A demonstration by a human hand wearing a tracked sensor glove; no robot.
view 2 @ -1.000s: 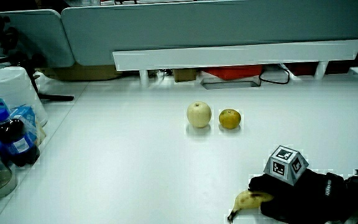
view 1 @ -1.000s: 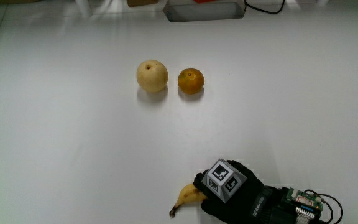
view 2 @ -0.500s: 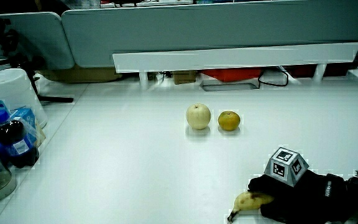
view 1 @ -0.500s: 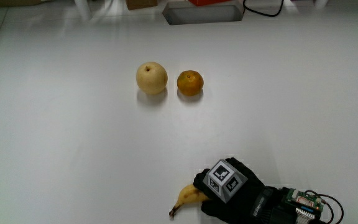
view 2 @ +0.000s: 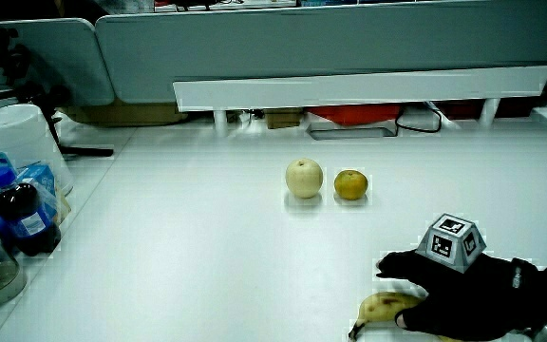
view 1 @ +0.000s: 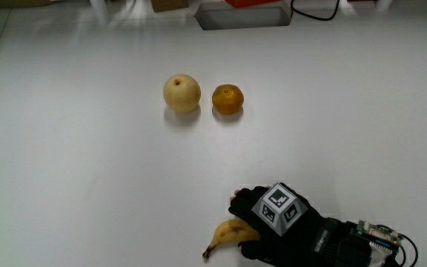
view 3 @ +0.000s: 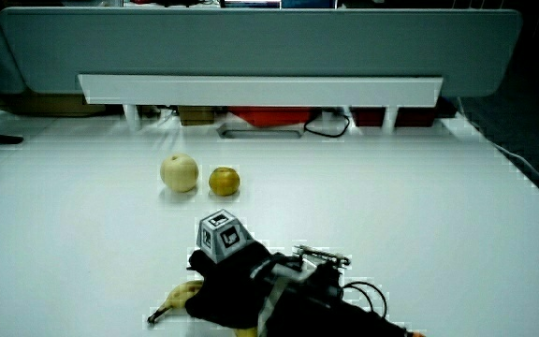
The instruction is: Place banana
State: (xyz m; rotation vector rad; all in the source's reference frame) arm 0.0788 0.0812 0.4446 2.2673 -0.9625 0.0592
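We see the banana (view 1: 230, 234) lying on the table (view 1: 87, 170) near the person's edge — nearer to the person than the pear (view 1: 181, 93) and orange (view 1: 227, 99). The hand (view 1: 288, 226) rests just beside it, fingers (view 2: 395, 263) spread — released, holding nothing.

- I can read no text, brand or number anywhere.
- The cube (view 1: 281, 208) on the hand (view 1: 288, 230) bears only black-and-white square patterns.
- The bottle (view 2: 17, 214) label's print is too small for me to read.
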